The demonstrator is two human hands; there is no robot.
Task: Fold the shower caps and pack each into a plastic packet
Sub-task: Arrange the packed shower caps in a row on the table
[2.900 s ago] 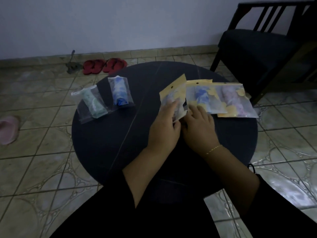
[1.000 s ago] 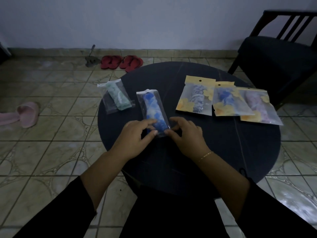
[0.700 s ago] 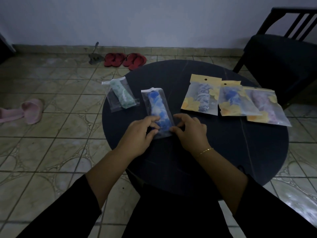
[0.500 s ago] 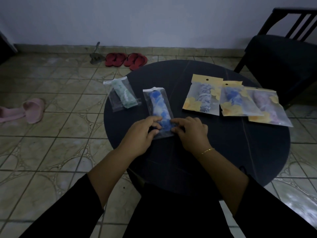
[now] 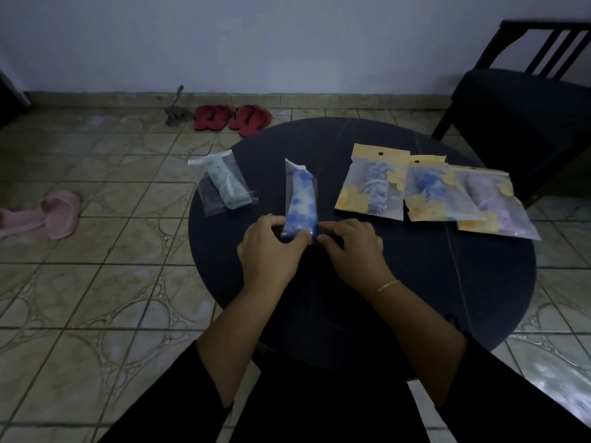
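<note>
A clear packet with a rolled blue shower cap (image 5: 302, 199) lies lengthwise in the middle of the round dark table (image 5: 415, 282). My left hand (image 5: 267, 247) and my right hand (image 5: 351, 247) both pinch its near end. A clear packet with a green cap (image 5: 225, 182) lies at the table's left edge. Three yellow flowered packets sit in an overlapping row at the right: a pale blue cap (image 5: 374, 183), a darker blue cap (image 5: 430, 190) and a lilac cap (image 5: 492, 203).
A black chair (image 5: 518, 100) stands beyond the table's right side. On the tiled floor are red sandals (image 5: 232, 118) near the wall, a small dark tool (image 5: 176, 113) beside them, and a pink slipper (image 5: 54, 214) at the left.
The blue-cap packet came from the table's left side to the middle, and both hands moved from the yellow packets onto its near end. In the last half second its near end lifted slightly.
</note>
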